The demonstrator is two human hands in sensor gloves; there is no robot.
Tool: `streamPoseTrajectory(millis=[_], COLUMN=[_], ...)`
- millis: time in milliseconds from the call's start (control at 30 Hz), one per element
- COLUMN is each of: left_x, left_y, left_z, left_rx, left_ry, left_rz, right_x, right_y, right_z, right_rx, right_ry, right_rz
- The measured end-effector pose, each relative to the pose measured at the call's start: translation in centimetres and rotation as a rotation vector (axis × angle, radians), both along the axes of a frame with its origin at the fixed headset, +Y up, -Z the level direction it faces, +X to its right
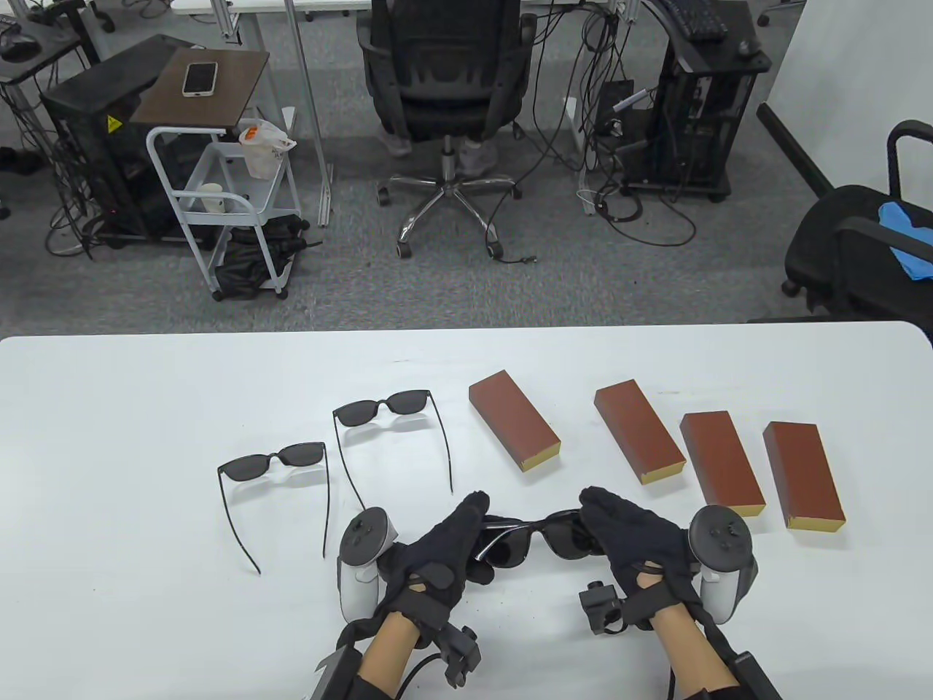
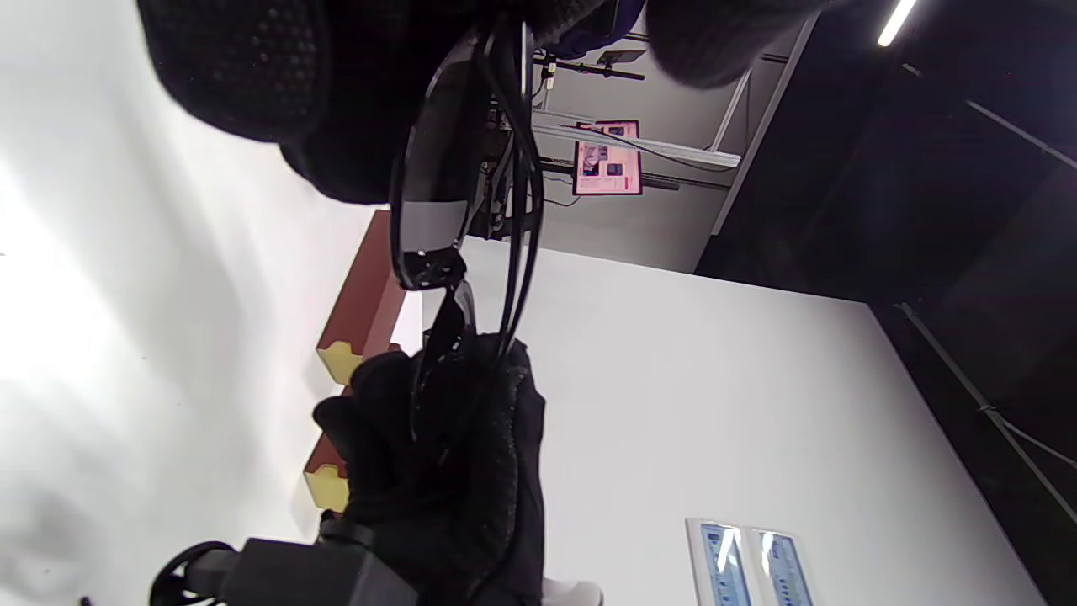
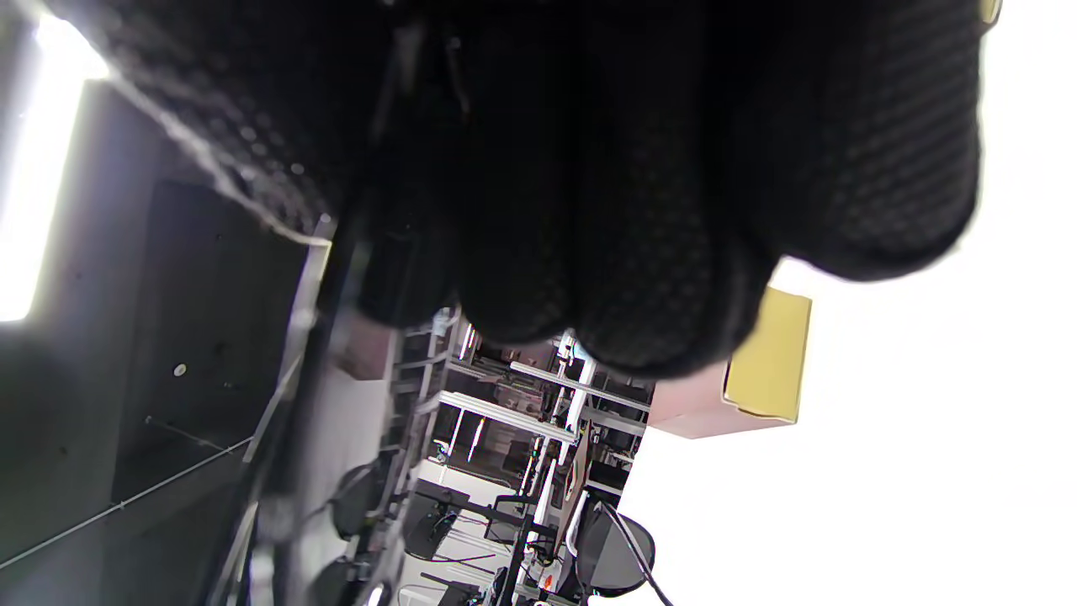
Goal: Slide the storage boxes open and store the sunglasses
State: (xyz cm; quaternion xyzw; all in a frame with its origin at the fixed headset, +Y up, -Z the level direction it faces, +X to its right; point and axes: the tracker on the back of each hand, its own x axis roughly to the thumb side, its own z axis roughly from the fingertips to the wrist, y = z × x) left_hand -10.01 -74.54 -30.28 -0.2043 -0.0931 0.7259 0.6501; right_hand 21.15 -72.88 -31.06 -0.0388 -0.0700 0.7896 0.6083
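Note:
Both hands hold one pair of black sunglasses (image 1: 541,538) just above the white table (image 1: 146,583) near its front edge. My left hand (image 1: 453,537) grips the left end, my right hand (image 1: 611,526) the right end. In the left wrist view the sunglasses (image 2: 433,194) hang folded between the two gloves, temples against the lenses. Two more pairs of sunglasses lie open on the table, one (image 1: 273,467) at left and one (image 1: 386,412) behind it. Several brown storage boxes lie closed in a row: (image 1: 514,421), (image 1: 639,430), (image 1: 721,463), (image 1: 803,474).
Beyond the table's far edge stand an office chair (image 1: 444,87), a white cart (image 1: 219,197) with a phone on a side table, and another chair (image 1: 860,240) at right. Bare table surface lies to the left of the sunglasses.

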Motion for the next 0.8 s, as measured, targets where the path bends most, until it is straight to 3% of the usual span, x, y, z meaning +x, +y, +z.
streamPoseTrajectory(millis=[200,300,433,533,800], left_x=[-0.4,-0.3,-0.3,-0.2,-0.2], left_y=[-0.2,-0.4,-0.7,-0.9,-1.3], left_z=[-0.3,-0.4,-0.6,-0.7,-0.9], left_rx=[0.015,0.003,0.033,0.045,0.078], left_ry=[0.078,0.074,0.055,0.024,-0.058], left_rz=[-0.129,-0.121,-0.207,-0.231,-0.244], right_x=[-0.4,-1.3,-3.6,-5.6,-7.8], right_y=[0.7,1.6,2.9,3.2,3.0], right_z=[0.1,0.6,1.1,1.8,2.8], right_rx=[0.062,0.187,0.387,0.447,0.572], right_ry=[0.018,0.024,0.24,0.317,0.318], right_rz=[0.095,0.283,0.59,0.776,1.011])
